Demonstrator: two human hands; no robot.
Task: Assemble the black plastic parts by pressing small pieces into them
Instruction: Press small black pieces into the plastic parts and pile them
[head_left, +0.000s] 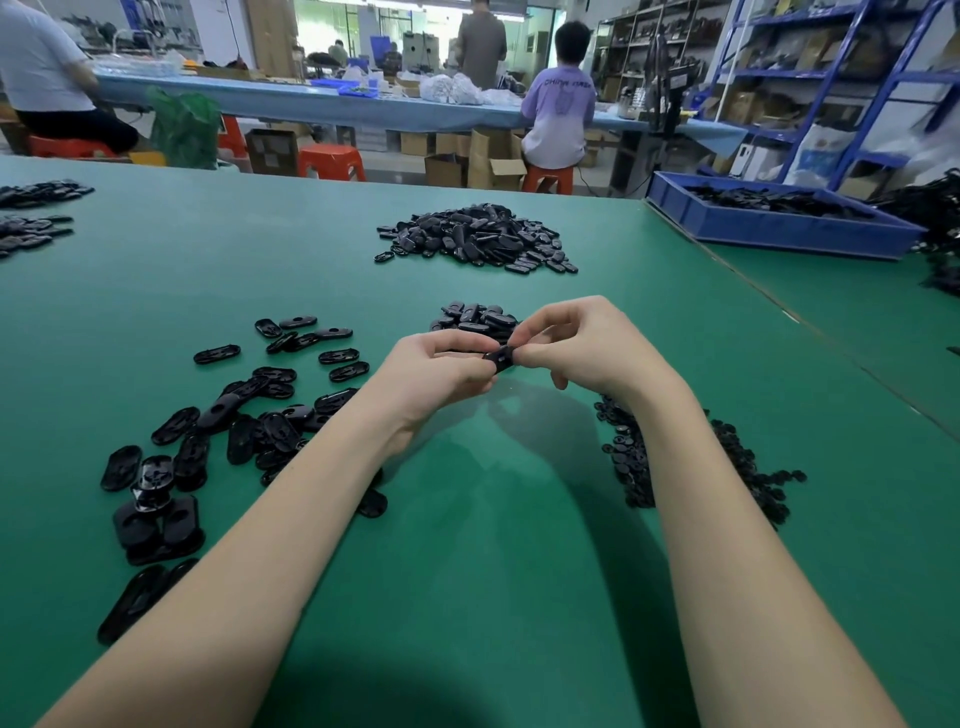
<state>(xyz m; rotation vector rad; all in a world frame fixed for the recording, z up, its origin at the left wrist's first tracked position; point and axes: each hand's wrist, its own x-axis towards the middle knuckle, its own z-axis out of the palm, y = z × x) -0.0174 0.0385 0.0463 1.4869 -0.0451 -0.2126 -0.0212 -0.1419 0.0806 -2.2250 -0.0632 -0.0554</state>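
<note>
Both hands meet above the green table (493, 519) around one black oval plastic part (500, 358). My left hand (436, 371) grips its left end with curled fingers. My right hand (576, 345) pinches its right end between thumb and forefinger. Most of the part is hidden by the fingers. Scattered black oval parts (234, 421) lie to the left of my left forearm. A heap of small round black pieces (634, 457) lies under and beside my right forearm. A small pile of oval parts (475, 317) sits just behind my hands.
A larger heap of black parts (478, 239) lies farther back in the middle of the table. A blue bin (779, 228) with black parts stands at the back right. More parts lie at the far left edge (31, 218). People sit at a bench beyond.
</note>
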